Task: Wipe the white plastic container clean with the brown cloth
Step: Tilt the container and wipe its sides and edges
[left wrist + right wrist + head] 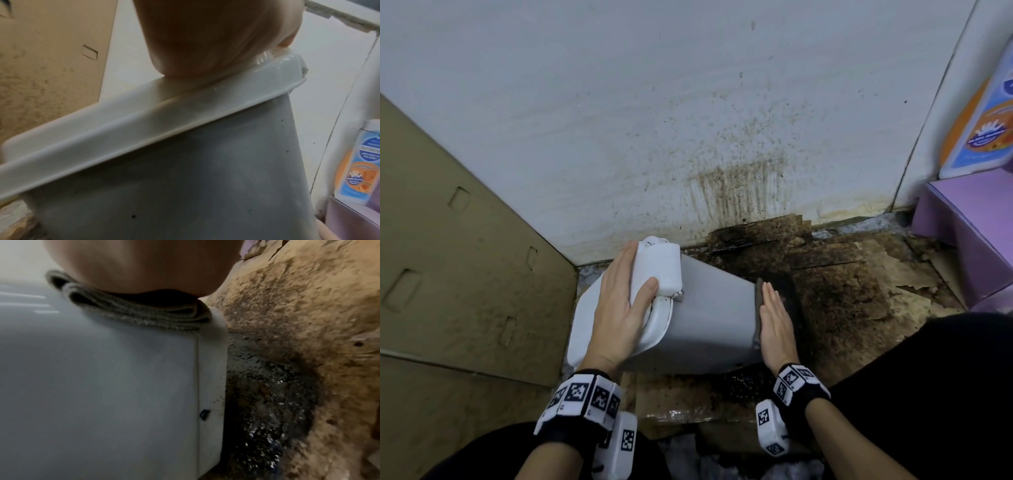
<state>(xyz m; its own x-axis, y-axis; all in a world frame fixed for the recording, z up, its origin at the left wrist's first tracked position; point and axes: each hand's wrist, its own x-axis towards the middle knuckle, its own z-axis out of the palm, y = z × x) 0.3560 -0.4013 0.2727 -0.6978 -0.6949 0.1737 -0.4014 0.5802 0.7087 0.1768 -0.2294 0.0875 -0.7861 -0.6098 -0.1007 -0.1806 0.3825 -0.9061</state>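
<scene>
The white plastic container (709,308) lies on its side on the floor, lid end to the left. My left hand (619,301) grips the white lid flap (659,270), fingers on its far side and thumb on the near side; the left wrist view shows the palm (216,32) on the rim (144,113). My right hand (774,318) is flat, fingers straight, and presses the folded brown cloth (758,308) against the container's base. In the right wrist view the cloth (133,311) is sandwiched between my palm (144,264) and the base (102,386).
A large cardboard box (448,274) stands close on the left. A stained white wall (654,102) is right behind. Cardboard sheets (842,291) cover the floor, with wet black grime (267,402) beside the container's base. A purple box (969,240) sits at the right.
</scene>
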